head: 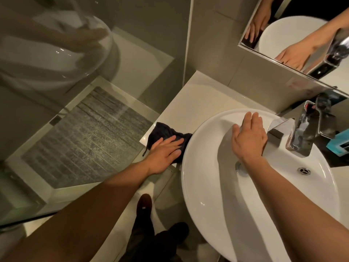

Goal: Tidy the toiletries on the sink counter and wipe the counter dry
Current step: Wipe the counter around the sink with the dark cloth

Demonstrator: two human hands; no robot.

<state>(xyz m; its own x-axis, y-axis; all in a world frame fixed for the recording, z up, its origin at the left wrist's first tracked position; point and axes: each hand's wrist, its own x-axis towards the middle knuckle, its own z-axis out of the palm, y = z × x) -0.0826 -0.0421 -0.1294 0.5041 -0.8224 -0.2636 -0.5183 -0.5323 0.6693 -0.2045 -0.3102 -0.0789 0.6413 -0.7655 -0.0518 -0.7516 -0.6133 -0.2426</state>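
Our left hand [166, 150] presses flat, fingers spread, on the dark crumpled cloth [166, 134] lying on the pale counter [190, 103] beside the white round basin [213, 186]. Our right hand [249, 138] rests open on the rim, gripping nothing. Keep even pressure; overlap strokes.

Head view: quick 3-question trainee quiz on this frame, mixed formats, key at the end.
1. True or false: the left hand presses flat on a dark cloth on the counter.
2. Where is the right hand? A) on the faucet handle B) over the white basin's far rim C) holding the teal box
3. Fill in: the cloth lies to the ____ of the basin.

Key: 1 true; 2 B; 3 left
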